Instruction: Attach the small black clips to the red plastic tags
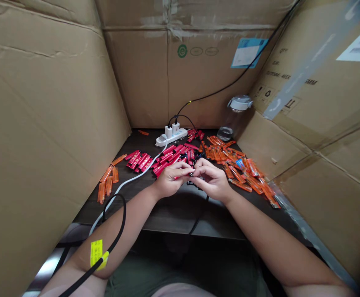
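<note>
My left hand [173,178] and my right hand [210,178] meet over the middle of the dark table. Between their fingertips is a small item with a dark, metallic-looking end [191,174]; a bit of red shows by my left fingers. Both hands are closed in a pinch, and the fingers hide most of the item. Just beyond them lies a pile of red pieces [170,156] with black ends. More red pieces [139,161] lie to the left. Orange transparent pieces [220,153] are heaped on the right, and several others [108,180] rest at the left edge.
A white power strip [171,137] with plugged-in adapters stands at the back. A clear bottle [226,128] is at the back right. A white cable [127,180] crosses the table's left part. Cardboard walls [195,78] enclose the table [167,214].
</note>
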Action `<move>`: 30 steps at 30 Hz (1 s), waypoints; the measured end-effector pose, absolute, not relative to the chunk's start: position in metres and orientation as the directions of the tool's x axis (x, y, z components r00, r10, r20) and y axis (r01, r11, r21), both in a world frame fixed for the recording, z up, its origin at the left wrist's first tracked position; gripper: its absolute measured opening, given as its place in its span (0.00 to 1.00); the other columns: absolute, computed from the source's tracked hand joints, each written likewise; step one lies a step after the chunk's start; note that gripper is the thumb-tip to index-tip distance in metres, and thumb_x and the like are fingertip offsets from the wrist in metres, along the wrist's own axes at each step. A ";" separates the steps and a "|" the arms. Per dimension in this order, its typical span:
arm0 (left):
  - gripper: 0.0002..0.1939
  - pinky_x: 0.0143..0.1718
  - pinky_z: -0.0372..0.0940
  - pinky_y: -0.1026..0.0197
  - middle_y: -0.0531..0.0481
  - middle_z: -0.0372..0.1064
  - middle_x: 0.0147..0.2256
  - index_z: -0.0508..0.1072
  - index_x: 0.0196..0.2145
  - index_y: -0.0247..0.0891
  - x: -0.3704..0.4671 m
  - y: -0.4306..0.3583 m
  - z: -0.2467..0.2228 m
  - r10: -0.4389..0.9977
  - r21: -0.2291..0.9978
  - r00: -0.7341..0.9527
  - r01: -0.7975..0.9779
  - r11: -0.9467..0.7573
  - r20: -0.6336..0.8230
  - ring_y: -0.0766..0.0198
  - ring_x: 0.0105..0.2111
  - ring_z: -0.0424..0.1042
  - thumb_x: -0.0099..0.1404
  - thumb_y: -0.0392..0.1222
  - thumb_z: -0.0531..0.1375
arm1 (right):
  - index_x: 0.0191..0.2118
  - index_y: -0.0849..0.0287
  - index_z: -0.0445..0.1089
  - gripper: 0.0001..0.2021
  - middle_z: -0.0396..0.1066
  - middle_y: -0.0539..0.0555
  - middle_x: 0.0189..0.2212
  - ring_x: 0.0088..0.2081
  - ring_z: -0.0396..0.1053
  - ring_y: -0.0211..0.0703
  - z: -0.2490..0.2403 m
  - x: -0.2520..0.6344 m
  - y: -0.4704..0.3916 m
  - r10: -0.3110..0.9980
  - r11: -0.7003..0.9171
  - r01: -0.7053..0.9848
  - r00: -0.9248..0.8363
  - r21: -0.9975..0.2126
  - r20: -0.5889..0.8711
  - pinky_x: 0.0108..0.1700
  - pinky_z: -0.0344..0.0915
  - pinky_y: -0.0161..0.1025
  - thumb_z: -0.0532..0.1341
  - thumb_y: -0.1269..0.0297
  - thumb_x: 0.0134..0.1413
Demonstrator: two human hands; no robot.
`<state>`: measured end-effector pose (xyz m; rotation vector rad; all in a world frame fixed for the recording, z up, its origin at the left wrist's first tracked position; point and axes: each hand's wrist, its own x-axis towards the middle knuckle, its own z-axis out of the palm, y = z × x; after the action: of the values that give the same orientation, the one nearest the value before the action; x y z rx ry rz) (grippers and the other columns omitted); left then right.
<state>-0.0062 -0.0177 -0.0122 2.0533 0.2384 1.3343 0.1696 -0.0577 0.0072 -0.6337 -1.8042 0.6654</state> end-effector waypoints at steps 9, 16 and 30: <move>0.13 0.38 0.68 0.64 0.46 0.70 0.37 0.78 0.44 0.42 -0.007 -0.020 -0.009 0.560 0.718 0.499 -0.204 -0.666 0.661 0.66 0.37 0.70 0.62 0.37 0.62 | 0.32 0.58 0.69 0.02 0.59 0.51 0.32 0.32 0.61 0.38 0.010 0.172 -0.059 0.724 0.661 0.064 -0.316 -0.748 0.613 0.32 0.59 0.36 0.64 0.70 0.54; 0.10 0.40 0.68 0.62 0.46 0.70 0.37 0.79 0.42 0.40 -0.008 -0.022 -0.006 0.594 0.758 0.520 -0.179 -0.627 0.614 0.65 0.37 0.70 0.62 0.38 0.62 | 0.33 0.58 0.68 0.03 0.59 0.52 0.32 0.33 0.60 0.39 0.012 0.176 -0.057 0.708 0.682 0.130 -0.366 -0.720 0.604 0.34 0.59 0.39 0.60 0.68 0.58; 0.11 0.40 0.68 0.62 0.46 0.70 0.36 0.78 0.43 0.39 -0.007 -0.020 -0.010 0.545 0.665 0.478 -0.117 -0.738 0.689 0.66 0.36 0.71 0.62 0.37 0.62 | 0.32 0.58 0.62 0.09 0.58 0.53 0.31 0.33 0.58 0.41 0.013 0.173 -0.057 0.714 0.685 0.201 -0.375 -0.700 0.591 0.36 0.59 0.40 0.54 0.62 0.63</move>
<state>-0.0069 -0.0200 -0.0098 2.0639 0.3531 1.2852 0.1727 -0.0570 0.0134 -0.7130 -1.9166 0.6571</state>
